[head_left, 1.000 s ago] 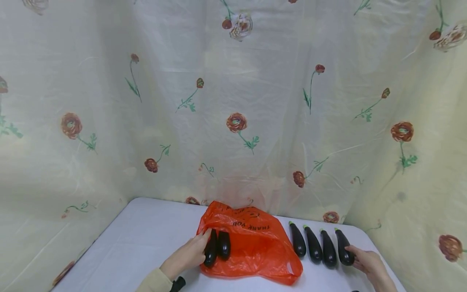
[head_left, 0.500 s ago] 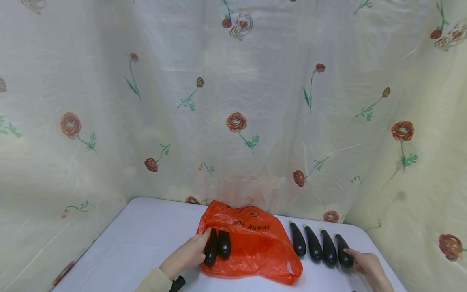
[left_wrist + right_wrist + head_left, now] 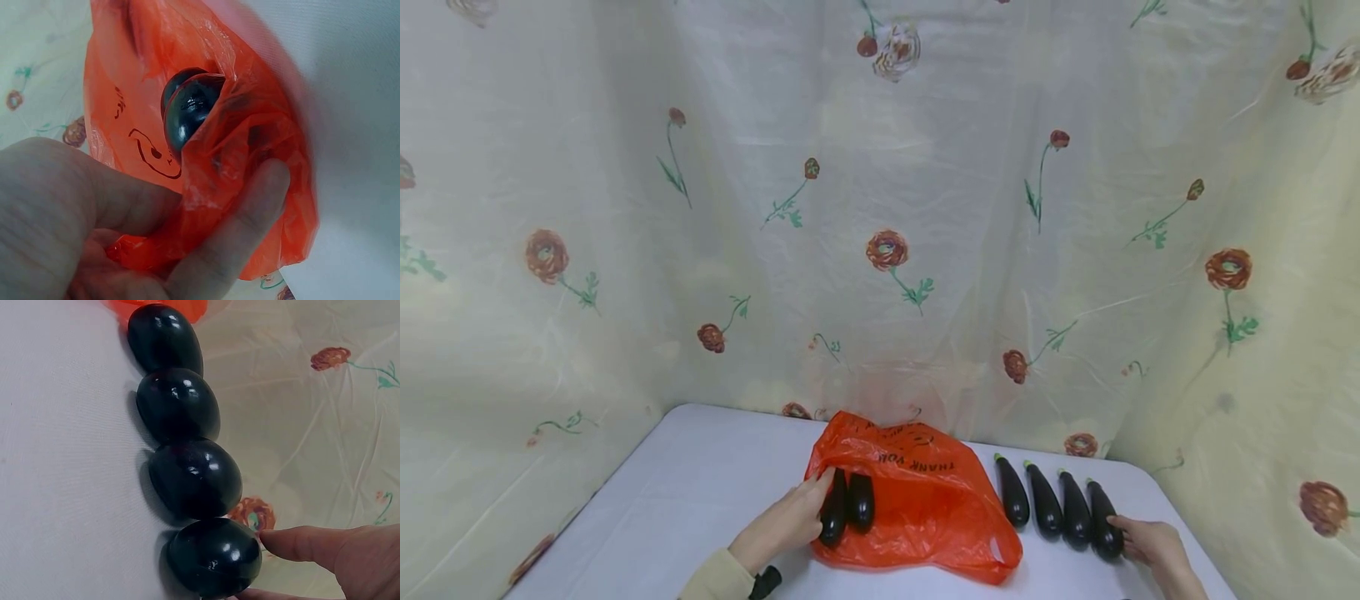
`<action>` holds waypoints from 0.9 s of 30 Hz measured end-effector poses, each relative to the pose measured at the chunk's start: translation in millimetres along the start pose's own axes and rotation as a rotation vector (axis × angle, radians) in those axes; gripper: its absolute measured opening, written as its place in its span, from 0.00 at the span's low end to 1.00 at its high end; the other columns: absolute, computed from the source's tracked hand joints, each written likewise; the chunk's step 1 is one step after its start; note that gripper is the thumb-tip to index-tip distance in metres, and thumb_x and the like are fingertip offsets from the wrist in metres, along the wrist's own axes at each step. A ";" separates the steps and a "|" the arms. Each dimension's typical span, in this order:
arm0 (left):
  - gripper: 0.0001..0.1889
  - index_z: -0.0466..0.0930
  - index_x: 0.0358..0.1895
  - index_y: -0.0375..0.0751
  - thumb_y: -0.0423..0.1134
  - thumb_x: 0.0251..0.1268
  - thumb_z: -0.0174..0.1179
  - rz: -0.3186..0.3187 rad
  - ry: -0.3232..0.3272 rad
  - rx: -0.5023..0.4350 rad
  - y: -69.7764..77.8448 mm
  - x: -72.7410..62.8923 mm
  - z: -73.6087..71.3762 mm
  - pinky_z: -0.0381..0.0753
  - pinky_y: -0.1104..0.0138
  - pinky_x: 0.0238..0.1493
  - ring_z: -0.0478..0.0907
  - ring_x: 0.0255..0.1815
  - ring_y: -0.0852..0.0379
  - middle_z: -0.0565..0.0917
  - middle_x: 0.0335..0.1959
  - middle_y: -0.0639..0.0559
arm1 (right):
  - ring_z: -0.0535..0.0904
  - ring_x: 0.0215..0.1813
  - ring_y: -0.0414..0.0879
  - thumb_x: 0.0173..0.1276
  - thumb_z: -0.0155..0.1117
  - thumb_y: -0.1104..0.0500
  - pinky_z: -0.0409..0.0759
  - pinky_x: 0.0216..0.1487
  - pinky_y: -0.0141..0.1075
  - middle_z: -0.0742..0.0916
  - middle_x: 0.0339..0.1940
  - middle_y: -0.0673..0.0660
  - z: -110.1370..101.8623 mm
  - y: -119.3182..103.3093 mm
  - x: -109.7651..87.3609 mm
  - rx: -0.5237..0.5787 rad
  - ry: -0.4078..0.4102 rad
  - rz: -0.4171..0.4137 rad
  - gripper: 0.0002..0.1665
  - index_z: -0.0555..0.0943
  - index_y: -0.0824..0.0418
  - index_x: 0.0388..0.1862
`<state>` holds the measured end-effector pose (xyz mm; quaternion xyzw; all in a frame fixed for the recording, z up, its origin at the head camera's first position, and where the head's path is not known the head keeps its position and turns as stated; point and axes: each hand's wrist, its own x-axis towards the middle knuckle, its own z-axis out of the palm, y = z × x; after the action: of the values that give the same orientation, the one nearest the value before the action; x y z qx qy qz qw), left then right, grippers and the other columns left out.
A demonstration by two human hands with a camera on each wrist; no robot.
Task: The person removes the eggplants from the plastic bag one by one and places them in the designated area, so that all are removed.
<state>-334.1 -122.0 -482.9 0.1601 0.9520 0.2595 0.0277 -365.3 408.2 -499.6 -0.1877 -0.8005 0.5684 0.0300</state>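
Note:
A red plastic bag [image 3: 932, 533] with "THANK YOU" print lies with its mouth towards me. Two dark eggplants [image 3: 861, 504] lie in the mouth of the bag. My left hand [image 3: 786, 525] pinches the bag's left edge; in the left wrist view its thumb and fingers [image 3: 231, 240] grip the bunched plastic beside the two eggplants. To the right, several eggplants [image 3: 1043, 502] lie in a row, green stems away from me. My right hand [image 3: 1153, 546] holds the rightmost eggplant [image 3: 1103, 521] by its thick end, with its thumb [image 3: 300, 542] against the side. Its other fingers are mostly hidden.
A white table [image 3: 700, 492] carries everything. A flower-printed plastic curtain [image 3: 955, 292] hangs behind and at both sides. A black strap end [image 3: 765, 583] shows below my left wrist.
My right hand has shifted the rightmost eggplant a little left and towards me, bringing it closer to its neighbour. The left hand and bag stay in place.

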 end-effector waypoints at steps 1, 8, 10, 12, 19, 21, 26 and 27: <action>0.40 0.57 0.72 0.30 0.22 0.53 0.62 -0.006 -0.002 -0.005 0.3 0.2 0.2 0.77 0.48 0.58 0.73 0.63 0.40 0.65 0.71 0.36 | 0.81 0.22 0.38 0.52 0.68 0.61 0.84 0.28 0.32 0.83 0.17 0.52 -0.1 0.4 -0.1 -0.007 0.000 0.001 0.34 0.70 0.92 0.44; 0.40 0.57 0.72 0.30 0.22 0.54 0.62 -0.019 -0.009 -0.009 1.9 0.3 1.0 0.77 0.49 0.57 0.75 0.62 0.41 0.66 0.71 0.37 | 0.81 0.22 0.39 0.51 0.71 0.57 0.84 0.29 0.32 0.83 0.19 0.55 -0.9 1.0 -1.4 -0.039 0.042 0.031 0.44 0.66 0.93 0.50; 0.39 0.57 0.72 0.30 0.22 0.54 0.62 -0.002 -0.003 -0.011 1.7 -0.2 1.1 0.77 0.50 0.57 0.75 0.62 0.41 0.67 0.70 0.36 | 0.81 0.22 0.39 0.51 0.71 0.56 0.84 0.29 0.32 0.83 0.19 0.54 -1.5 1.3 -0.4 -0.030 0.046 0.034 0.44 0.66 0.93 0.50; 0.39 0.58 0.72 0.29 0.22 0.54 0.63 0.011 0.004 -0.012 1.3 -0.4 0.8 0.77 0.50 0.57 0.75 0.62 0.42 0.67 0.70 0.36 | 0.81 0.22 0.39 0.50 0.71 0.56 0.84 0.29 0.32 0.83 0.18 0.53 -2.6 2.1 0.8 -0.012 0.038 0.030 0.43 0.67 0.93 0.49; 0.39 0.58 0.72 0.29 0.22 0.54 0.63 0.008 0.004 -0.005 1.6 0.5 0.5 0.77 0.50 0.57 0.74 0.62 0.40 0.66 0.71 0.36 | 0.84 0.22 0.40 0.59 0.63 0.59 0.85 0.30 0.33 0.85 0.17 0.54 -6.5 0.2 -2.5 0.018 0.009 -0.008 0.35 0.68 0.92 0.47; 0.39 0.57 0.72 0.30 0.23 0.54 0.63 -0.006 -0.001 -0.007 2.3 0.7 0.7 0.77 0.49 0.57 0.74 0.63 0.41 0.66 0.71 0.36 | 0.84 0.22 0.40 0.60 0.62 0.58 0.85 0.29 0.33 0.85 0.17 0.55 -7.8 -0.2 -2.5 0.021 0.016 -0.016 0.34 0.68 0.92 0.47; 0.39 0.58 0.72 0.30 0.23 0.54 0.62 -0.014 -0.005 -0.006 2.9 0.5 0.5 0.78 0.49 0.57 0.75 0.61 0.42 0.66 0.71 0.36 | 0.83 0.21 0.38 0.59 0.62 0.56 0.84 0.28 0.32 0.86 0.17 0.55 -9.9 -3.0 -1.1 0.012 0.042 -0.033 0.36 0.70 0.92 0.47; 0.39 0.58 0.72 0.30 0.23 0.54 0.63 -0.011 -0.003 -0.009 2.9 0.3 0.5 0.77 0.49 0.57 0.75 0.61 0.42 0.66 0.71 0.36 | 0.83 0.21 0.38 0.59 0.62 0.55 0.84 0.28 0.32 0.86 0.18 0.55 -10.0 -3.8 -0.8 0.010 0.045 -0.035 0.37 0.70 0.92 0.48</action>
<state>-333.5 -119.3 -481.8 0.1553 0.9516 0.2634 0.0311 -363.0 415.9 -492.4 -0.1861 -0.8000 0.5673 0.0590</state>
